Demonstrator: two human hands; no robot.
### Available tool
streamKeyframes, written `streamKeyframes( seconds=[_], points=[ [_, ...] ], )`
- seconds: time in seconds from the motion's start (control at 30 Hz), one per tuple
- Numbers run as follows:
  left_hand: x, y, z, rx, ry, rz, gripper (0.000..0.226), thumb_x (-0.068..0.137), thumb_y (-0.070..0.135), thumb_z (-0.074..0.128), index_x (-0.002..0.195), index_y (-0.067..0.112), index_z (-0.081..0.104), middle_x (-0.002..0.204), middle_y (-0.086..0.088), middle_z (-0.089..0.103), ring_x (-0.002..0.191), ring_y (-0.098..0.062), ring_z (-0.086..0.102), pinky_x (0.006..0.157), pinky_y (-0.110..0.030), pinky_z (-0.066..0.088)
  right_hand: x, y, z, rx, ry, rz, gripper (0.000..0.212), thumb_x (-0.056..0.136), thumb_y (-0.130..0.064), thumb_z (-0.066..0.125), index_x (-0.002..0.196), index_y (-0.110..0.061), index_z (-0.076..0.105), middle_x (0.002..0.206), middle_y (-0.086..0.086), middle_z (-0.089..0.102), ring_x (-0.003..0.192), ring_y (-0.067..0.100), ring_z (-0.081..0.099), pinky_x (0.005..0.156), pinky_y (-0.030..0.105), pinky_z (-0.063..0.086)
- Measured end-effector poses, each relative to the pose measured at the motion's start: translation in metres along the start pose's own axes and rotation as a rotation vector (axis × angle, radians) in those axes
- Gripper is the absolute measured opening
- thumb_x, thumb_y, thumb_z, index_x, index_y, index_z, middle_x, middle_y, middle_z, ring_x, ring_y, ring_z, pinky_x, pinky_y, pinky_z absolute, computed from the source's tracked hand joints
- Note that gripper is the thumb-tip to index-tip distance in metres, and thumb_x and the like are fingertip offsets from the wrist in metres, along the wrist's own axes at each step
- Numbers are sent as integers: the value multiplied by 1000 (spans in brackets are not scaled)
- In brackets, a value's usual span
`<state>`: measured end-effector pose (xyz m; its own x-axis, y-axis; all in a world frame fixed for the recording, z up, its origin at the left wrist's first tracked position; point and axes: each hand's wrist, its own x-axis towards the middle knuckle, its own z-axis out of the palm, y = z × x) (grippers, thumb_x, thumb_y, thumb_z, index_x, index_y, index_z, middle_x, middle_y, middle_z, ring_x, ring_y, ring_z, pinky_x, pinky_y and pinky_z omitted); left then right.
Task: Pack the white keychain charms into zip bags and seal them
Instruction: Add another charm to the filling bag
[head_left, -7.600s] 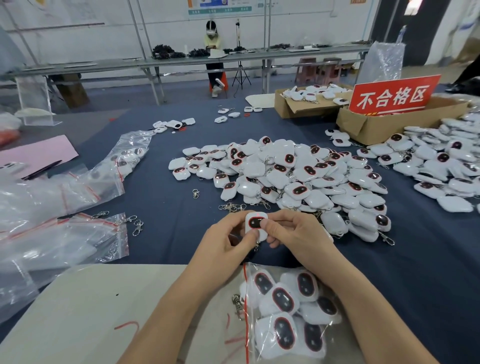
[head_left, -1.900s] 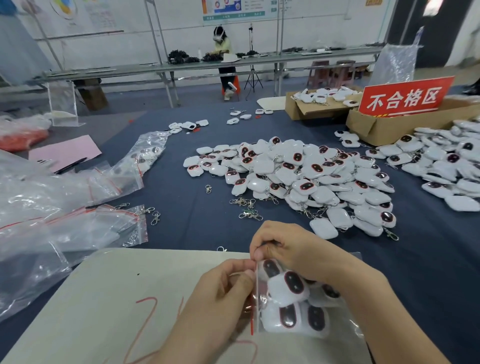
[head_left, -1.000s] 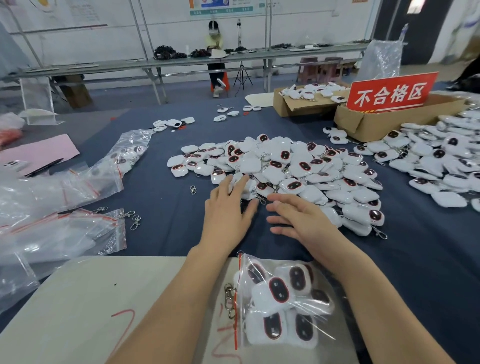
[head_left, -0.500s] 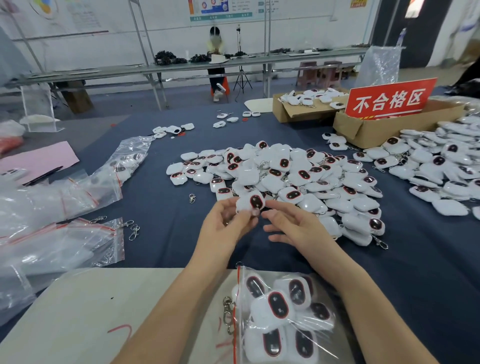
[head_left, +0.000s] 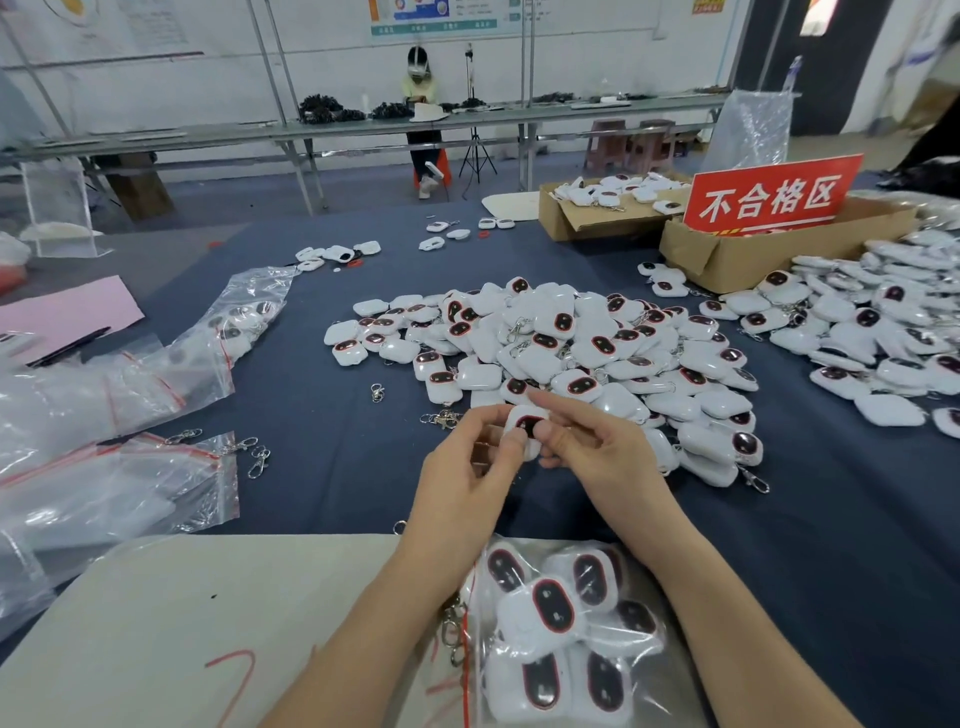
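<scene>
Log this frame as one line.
left hand: grips charm | right hand: pinches same charm | zip bag: holds several charms, lies nearer the person, seal unclear

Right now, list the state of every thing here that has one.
left hand: holds the charm.
right hand: pinches the same charm.
charm: held above the cloth, dark face up.
near zip bag: filled with charms, lying flat; seal unclear.
spare zip bags: flat, apparently empty.
charm pile: loose, unbagged.
cardboard box: open.

Filled bag (head_left: 561, 634) nearest, charm pile (head_left: 571, 343) behind, spare bags (head_left: 114, 493) left, apparently stacked
</scene>
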<state>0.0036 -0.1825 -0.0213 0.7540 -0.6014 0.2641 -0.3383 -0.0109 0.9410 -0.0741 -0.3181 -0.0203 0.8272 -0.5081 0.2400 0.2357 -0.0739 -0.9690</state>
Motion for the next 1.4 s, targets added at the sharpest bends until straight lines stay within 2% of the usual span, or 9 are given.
streamKeyframes(
  seconds=[0.13,0.2,0.33,0.5,0.67,0.8,1.0,1.2,1.4],
  points=[
    [0,1,-2,-48,-44,-5,16,101,27,61,113,37,67,93,10,74,85,-6,68,75,-18,55,-1,-3,-2,56,20,6,27,85,-12,76,102,-33,77,97,-5,78,87,5,72,75,13,53],
    [-1,2,-4,-78,-43,-11,18,101,24,62,110,39,68,95,10,74,85,-7,68,76,-17,54,-3,-4,-3,69,-2,16,24,84,-13,76,102,-28,78,102,-3,78,95,8,72,80,13,52],
    [-1,2,-5,-66,-48,7,19,102,24,62,112,38,69,97,9,75,87,-11,68,77,-20,56,-5,-6,-5,80,-31,19,26,78,-27,77,104,-31,79,106,-2,77,103,14,72,87,16,52],
    [-1,3,-6,-80,-55,33,23,103,21,60,121,29,71,108,14,76,102,-6,70,87,-18,54,-5,-4,-7,67,-41,16,25,86,-13,75,105,-30,78,106,1,77,103,23,71,89,19,52],
    [0,5,-6,-97,-60,43,24,103,17,60,121,28,71,111,16,75,108,-3,68,90,-13,50,-3,-2,-7,31,-34,22,25,87,-15,76,106,-32,77,107,-1,77,108,29,69,97,27,52],
    [0,4,-6,-104,-68,40,25,102,15,60,121,27,71,111,16,75,107,-3,68,91,-14,50,-4,-3,-6,18,-34,15,24,83,-27,76,106,-34,76,105,-2,77,105,26,70,92,20,53],
    [0,5,-6,-122,-80,40,24,102,17,60,120,29,72,113,16,75,111,-3,67,93,-15,50,-4,-4,-6,-26,-13,-4,25,87,-16,75,102,-36,77,101,-5,78,100,19,71,84,14,51],
    [0,6,-6,-123,-79,37,26,102,18,60,118,34,72,112,18,75,108,1,68,89,-10,48,-6,-8,-3,-12,14,-18,30,87,-13,76,94,-42,78,96,-9,78,91,3,71,80,8,50],
    [1,4,-5,3,-92,17,32,100,18,63,121,42,67,107,19,74,100,-4,68,88,-14,51,-5,-7,-2,66,24,23,24,87,-10,75,94,-33,80,97,-2,79,92,8,74,78,12,53]
  ],
)
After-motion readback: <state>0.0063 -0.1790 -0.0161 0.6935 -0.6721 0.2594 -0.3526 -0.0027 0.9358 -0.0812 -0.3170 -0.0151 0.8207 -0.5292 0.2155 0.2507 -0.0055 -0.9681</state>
